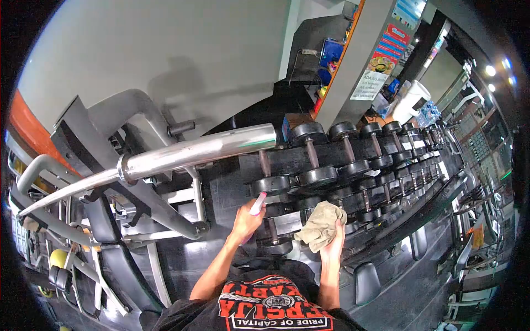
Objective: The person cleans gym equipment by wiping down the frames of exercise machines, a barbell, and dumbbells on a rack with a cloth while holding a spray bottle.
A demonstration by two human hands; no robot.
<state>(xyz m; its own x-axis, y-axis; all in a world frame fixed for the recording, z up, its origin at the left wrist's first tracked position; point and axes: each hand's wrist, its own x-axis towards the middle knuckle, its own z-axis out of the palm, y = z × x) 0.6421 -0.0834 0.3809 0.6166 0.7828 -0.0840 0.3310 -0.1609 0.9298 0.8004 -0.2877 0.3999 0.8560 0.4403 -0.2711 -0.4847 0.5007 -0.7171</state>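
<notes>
My left hand (248, 225) is closed around a spray bottle (257, 203) with a white head and a pink tip; the bottle's body is mostly hidden behind the hand. The pink tip points up toward the nearest black dumbbell (270, 184) on the upper tier of a rack. My right hand (334, 243) grips a crumpled beige cloth (320, 225), held in front of the lower row. Behind the cloth, part of a lower dumbbell is hidden. Another lower dumbbell (274, 234) lies between my two hands.
Two rows of dumbbells run off to the right. A thick chrome barbell (199, 148) sticks out from a bench press frame (157, 193) on the left, its end close to the first dumbbells. A black padded bench (367, 283) stands at lower right, a pillar (353, 83) behind.
</notes>
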